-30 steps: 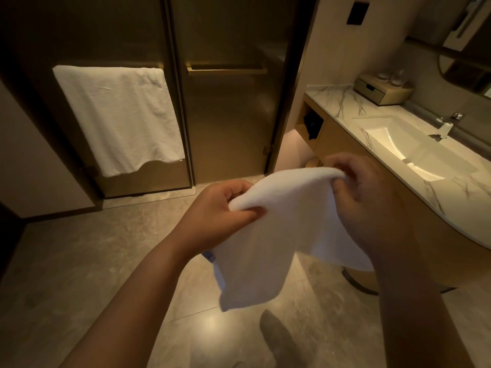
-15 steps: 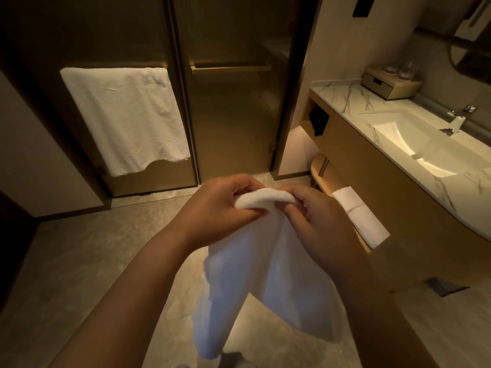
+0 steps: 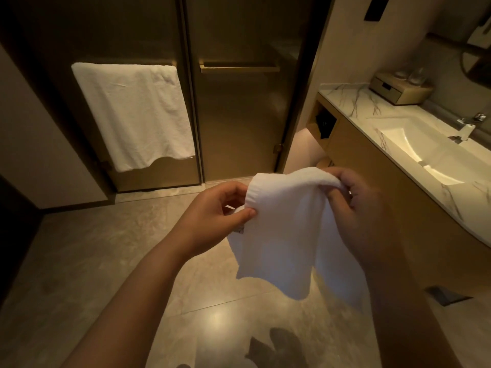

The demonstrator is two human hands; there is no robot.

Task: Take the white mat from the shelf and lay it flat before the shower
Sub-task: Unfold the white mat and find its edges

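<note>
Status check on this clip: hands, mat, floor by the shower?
Left hand and right hand pinch white mat top edge. Mat hangs, not laid. Floor before shower door bare.

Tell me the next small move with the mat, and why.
Probably draw the hands apart along the top edge to open it. The left hand and right hand both pinch the white mat, which hangs folded and bunched above the floor, not yet spread before the shower door.
</note>
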